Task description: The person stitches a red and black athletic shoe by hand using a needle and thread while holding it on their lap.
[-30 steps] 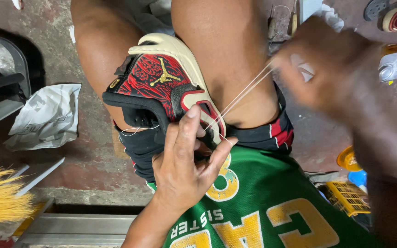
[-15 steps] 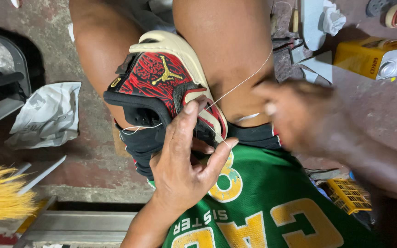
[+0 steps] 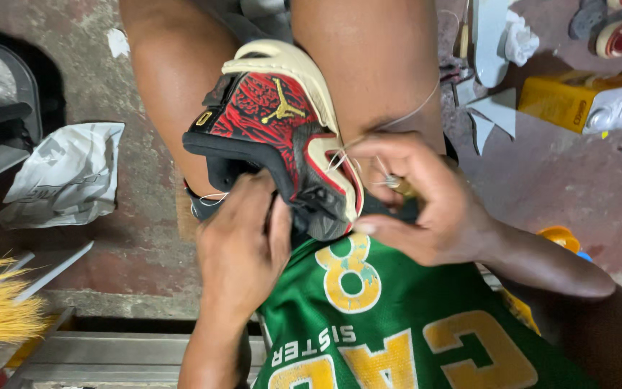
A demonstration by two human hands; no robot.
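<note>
The shoe (image 3: 282,137) sat wedged between the knees so both hands stayed free — the left hand (image 3: 242,245) had its grip clamped on the collar to steady it, the right hand (image 3: 415,198) pinching an awl (image 3: 396,184) by the sole, thread (image 3: 415,112) trailing.
</note>
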